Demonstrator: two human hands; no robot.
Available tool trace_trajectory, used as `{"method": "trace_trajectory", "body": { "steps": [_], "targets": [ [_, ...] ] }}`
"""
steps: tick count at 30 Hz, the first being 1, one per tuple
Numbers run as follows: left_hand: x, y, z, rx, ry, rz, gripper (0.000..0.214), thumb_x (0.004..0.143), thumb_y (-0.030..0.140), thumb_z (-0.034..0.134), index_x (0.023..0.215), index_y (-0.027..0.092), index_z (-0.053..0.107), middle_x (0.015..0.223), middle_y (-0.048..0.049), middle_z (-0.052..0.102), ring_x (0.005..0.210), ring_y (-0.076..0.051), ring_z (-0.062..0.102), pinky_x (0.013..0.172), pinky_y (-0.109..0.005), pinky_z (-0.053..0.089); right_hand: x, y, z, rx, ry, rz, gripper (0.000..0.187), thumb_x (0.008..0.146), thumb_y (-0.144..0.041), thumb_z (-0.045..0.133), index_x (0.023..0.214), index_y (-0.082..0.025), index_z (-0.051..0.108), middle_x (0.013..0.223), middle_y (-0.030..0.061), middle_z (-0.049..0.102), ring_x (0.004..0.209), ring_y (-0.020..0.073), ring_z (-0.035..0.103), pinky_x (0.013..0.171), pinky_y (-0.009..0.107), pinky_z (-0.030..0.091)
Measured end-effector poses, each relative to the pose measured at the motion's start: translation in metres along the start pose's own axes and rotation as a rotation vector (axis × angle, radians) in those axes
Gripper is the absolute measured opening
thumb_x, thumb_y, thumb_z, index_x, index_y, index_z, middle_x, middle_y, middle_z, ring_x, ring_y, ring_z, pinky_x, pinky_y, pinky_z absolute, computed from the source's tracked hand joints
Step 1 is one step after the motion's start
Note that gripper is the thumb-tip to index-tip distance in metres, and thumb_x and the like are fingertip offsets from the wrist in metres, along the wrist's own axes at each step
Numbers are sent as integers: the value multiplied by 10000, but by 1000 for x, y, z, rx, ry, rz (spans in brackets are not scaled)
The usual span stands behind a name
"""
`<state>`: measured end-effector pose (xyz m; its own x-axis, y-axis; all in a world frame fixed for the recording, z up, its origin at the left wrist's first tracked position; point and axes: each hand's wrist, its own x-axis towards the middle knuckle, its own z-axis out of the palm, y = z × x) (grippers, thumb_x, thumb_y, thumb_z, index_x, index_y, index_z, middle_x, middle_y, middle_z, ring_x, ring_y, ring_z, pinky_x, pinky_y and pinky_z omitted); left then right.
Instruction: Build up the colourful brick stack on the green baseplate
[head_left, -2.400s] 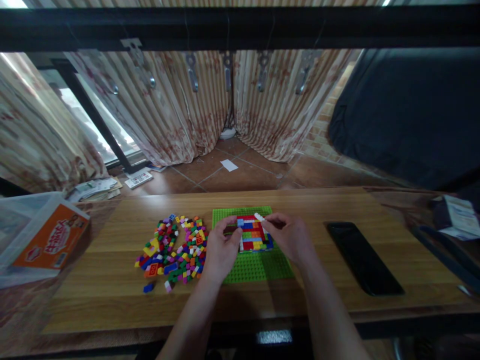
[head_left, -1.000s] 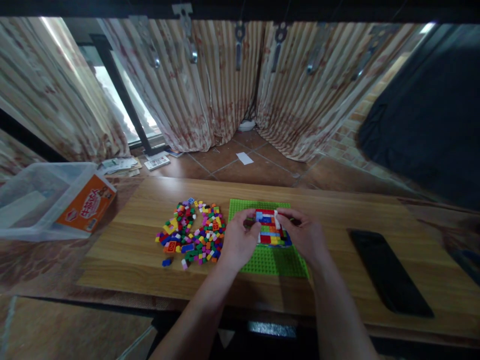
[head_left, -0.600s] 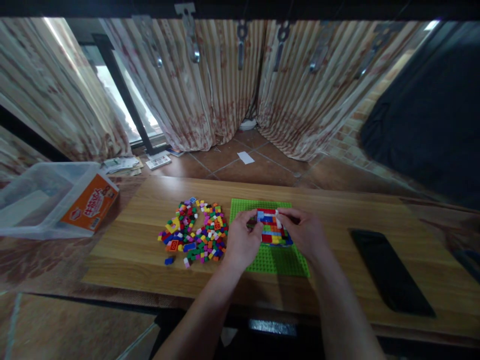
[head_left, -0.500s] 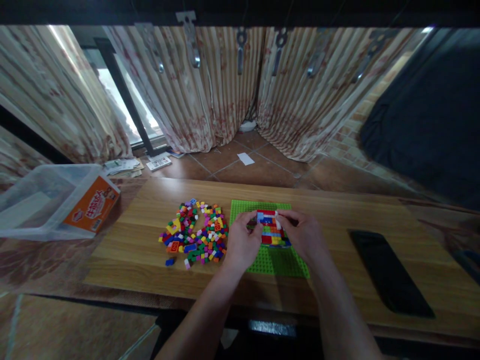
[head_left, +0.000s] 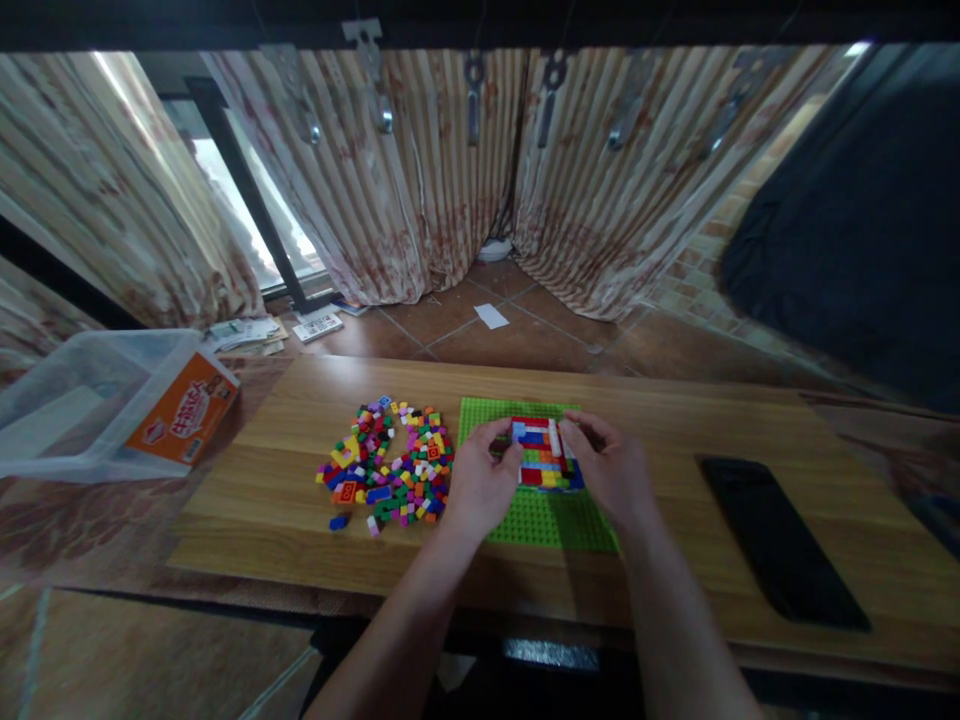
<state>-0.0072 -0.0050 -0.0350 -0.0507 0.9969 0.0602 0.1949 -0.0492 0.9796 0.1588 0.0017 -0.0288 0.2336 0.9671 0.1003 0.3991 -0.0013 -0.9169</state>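
Left hand [head_left: 482, 482] is gripping build's [head_left: 541, 466] left edge | right hand [head_left: 613, 472] is poised by white brick [head_left: 554, 438], grasp unclear | build is sitting over mat [head_left: 551, 528] | pressing evenly likely works best

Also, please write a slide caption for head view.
Left hand and right hand flank a brick block over a green board.
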Motion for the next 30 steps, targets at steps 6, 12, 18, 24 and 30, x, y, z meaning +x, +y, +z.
{"method": "trace_trajectory", "body": {
  "steps": [6,12,18,24,30],
  "targets": [
    [-1,-1,0,21,-8,40,310,835,152,598,1125,172,707,1169,-106,704,1047,-220,665,945,-392,548,0,0,1,87,-30,27,615,657,-569,770,1085,-131,711,686,-1,625,593,142,556,577,297,491],
    [-4,-3,3,50,17,46,311,851,161,581,1140,181,694,1119,-95,714,1030,-223,672,942,-402,553,1,-5,-1,82,-37,41,619,598,-613,791,990,-138,731,651,-20,564,565,120,509,529,273,455],
    [-4,-1,2,54,8,36,312,845,161,581,1137,172,691,1132,-102,704,1030,-222,670,943,-395,553,5,-4,-4,97,-46,100,659,525,-605,825,975,-133,734,612,-36,554,547,118,506,524,270,443],
    [-3,-2,0,55,10,42,318,848,164,582,1144,189,694,1114,-89,713,1020,-212,673,936,-377,550,4,0,-1,207,-58,179,661,652,-706,690,982,-136,731,690,41,680,598,169,599,557,288,481],
    [-4,3,0,84,1,54,306,847,159,576,1130,172,692,1106,-104,708,998,-222,671,932,-396,549,8,-1,8,32,13,175,595,674,-643,689,953,-121,750,788,87,739,662,197,650,615,308,511]
  ]
}}
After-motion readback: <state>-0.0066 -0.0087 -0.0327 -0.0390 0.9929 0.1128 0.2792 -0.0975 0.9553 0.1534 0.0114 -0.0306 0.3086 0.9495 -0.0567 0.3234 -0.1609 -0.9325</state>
